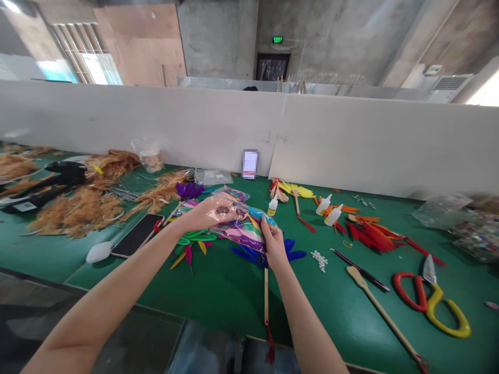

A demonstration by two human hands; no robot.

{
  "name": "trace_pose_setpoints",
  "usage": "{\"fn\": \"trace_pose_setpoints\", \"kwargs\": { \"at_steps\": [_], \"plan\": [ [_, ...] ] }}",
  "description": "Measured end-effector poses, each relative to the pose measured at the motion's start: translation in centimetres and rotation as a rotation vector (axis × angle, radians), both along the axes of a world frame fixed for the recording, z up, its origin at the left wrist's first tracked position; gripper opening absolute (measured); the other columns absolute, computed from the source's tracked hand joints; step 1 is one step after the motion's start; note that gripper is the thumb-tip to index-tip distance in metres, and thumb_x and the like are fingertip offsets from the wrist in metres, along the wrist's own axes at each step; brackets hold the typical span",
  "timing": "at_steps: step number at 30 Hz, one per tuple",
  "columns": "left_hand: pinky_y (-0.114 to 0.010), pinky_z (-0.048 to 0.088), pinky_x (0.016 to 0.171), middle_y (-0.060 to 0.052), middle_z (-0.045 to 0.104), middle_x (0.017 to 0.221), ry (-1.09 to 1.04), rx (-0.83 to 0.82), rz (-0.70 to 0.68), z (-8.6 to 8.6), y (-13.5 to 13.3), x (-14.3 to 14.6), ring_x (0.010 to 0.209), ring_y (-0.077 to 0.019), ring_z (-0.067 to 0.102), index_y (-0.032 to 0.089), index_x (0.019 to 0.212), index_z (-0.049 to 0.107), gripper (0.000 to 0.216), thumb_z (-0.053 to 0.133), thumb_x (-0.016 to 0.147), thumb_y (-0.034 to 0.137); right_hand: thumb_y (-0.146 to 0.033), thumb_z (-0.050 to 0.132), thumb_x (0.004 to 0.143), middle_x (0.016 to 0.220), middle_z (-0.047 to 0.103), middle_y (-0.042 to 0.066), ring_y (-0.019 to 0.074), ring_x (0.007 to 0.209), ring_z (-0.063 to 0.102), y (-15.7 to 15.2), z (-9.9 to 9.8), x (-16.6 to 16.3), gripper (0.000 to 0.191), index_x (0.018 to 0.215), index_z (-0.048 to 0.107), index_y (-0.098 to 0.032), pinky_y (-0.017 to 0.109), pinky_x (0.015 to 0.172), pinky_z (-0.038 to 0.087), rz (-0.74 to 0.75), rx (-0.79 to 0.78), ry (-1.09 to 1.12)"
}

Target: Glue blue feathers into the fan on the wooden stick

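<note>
My left hand grips the top of a clear plastic bag stuffed with pink, purple, yellow and blue feathers, its fingers reaching inside the bag's mouth. My right hand pinches the bag's right edge from below. The bag hangs just above the green table. Under it lie loose blue feathers, green and yellow feathers, and a wooden stick with a red tassel.
A phone and a white spoon lie left of my arms, beside heaps of tan feathers. To the right are glue bottles, red and orange feathers, white beads, wooden sticks and red-yellow scissors. A white partition runs behind.
</note>
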State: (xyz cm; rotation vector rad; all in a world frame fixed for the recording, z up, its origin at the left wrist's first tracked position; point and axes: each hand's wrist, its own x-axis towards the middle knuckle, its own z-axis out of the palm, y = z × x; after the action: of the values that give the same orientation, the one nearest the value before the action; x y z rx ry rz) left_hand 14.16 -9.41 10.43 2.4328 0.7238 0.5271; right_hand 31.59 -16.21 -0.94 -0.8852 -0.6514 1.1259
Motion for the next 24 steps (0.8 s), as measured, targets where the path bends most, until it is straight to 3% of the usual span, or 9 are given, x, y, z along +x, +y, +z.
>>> {"fn": "trace_pose_setpoints", "kwargs": {
  "at_steps": [4, 8, 14, 18, 24],
  "plan": [
    [-0.035, 0.046, 0.089, -0.009, 0.063, 0.109, -0.112, 0.041, 0.050, -0.4, 0.3, 0.1, 0.106, -0.0225, 0.058, 0.018, 0.071, 0.057, 0.023, 0.050, 0.086, 0.034, -0.050, 0.076, 0.065, 0.081, 0.075, 0.003, 0.0265, 0.088, 0.069, 0.1, -0.1, 0.0, 0.035, 0.084, 0.072, -0.019, 0.037, 0.079, 0.055, 0.012, 0.007, -0.001],
    [-0.038, 0.045, 0.092, -0.008, 0.062, 0.111, -0.185, 0.068, 0.149, -0.7, 1.0, -0.1, 0.102, -0.0229, 0.059, 0.018, 0.073, 0.058, 0.019, 0.056, 0.082, 0.034, -0.045, 0.078, 0.065, 0.081, 0.075, 0.001, 0.0271, 0.091, 0.068, -0.1, 0.2, 0.0, 0.032, 0.086, 0.072, -0.021, 0.036, 0.079, 0.055, 0.028, 0.026, 0.052],
    [-0.038, 0.044, 0.093, -0.008, 0.056, 0.123, -0.025, 0.017, 0.137, 0.7, 0.8, -1.5, 0.112, -0.0257, 0.054, 0.021, 0.091, 0.067, 0.024, 0.060, 0.080, 0.041, -0.047, 0.078, 0.062, 0.074, 0.075, 0.001, 0.0259, 0.082, 0.070, -0.1, 0.2, 0.1, 0.034, 0.081, 0.071, -0.020, 0.036, 0.075, 0.055, 0.028, 0.005, 0.126],
    [-0.039, 0.042, 0.094, -0.008, 0.058, 0.119, 0.016, 0.038, 0.140, 1.1, 0.6, -2.0, 0.111, -0.0270, 0.054, 0.022, 0.085, 0.070, 0.025, 0.065, 0.075, 0.044, -0.046, 0.081, 0.057, 0.071, 0.074, 0.001, 0.0257, 0.077, 0.070, 0.1, 0.1, 0.2, 0.036, 0.079, 0.070, -0.019, 0.035, 0.071, 0.055, 0.020, -0.020, 0.137],
    [-0.038, 0.044, 0.091, -0.007, 0.061, 0.113, -0.173, 0.108, 0.183, 0.6, 1.6, -2.6, 0.104, -0.0214, 0.058, 0.021, 0.078, 0.067, 0.015, 0.062, 0.078, 0.035, -0.049, 0.078, 0.061, 0.072, 0.074, 0.001, 0.0261, 0.081, 0.070, -0.2, 0.6, 0.1, 0.036, 0.079, 0.068, -0.020, 0.033, 0.067, 0.056, 0.045, -0.030, 0.178]
  ]
}}
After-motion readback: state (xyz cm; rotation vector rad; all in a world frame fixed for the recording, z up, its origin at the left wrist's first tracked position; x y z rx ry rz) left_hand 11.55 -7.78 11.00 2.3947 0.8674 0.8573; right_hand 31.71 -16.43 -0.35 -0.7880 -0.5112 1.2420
